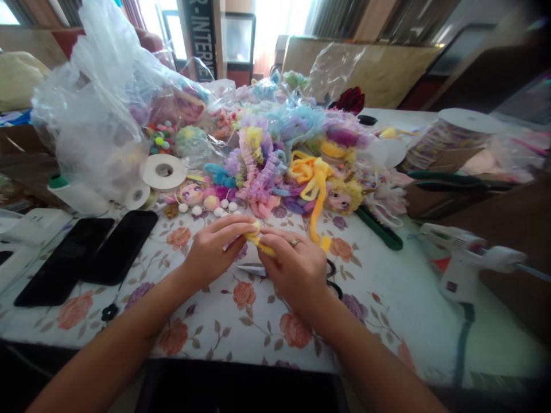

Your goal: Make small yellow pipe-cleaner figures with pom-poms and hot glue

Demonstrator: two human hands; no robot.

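Note:
My left hand [219,244] pinches one part of a fuzzy yellow pipe cleaner [266,249] above the middle of the table. Close beside it, my right hand [297,267] has its fingers closed on the same strip; a ring is on one finger. Fingers hide much of the held piece. A pair of scissors [253,269] lies under my right hand, blade to the left, with dark handles showing on the right. More yellow pipe cleaner [316,215] trails from a looped bundle behind and ends beside my right hand.
Behind my hands is a heap of pastel fluffy trims [297,123] and doll-head charms [340,198]. Two phones [120,246] and a white ribbon roll [164,172] are on the left. A glue gun [462,261] and a large spool [451,137] stand right.

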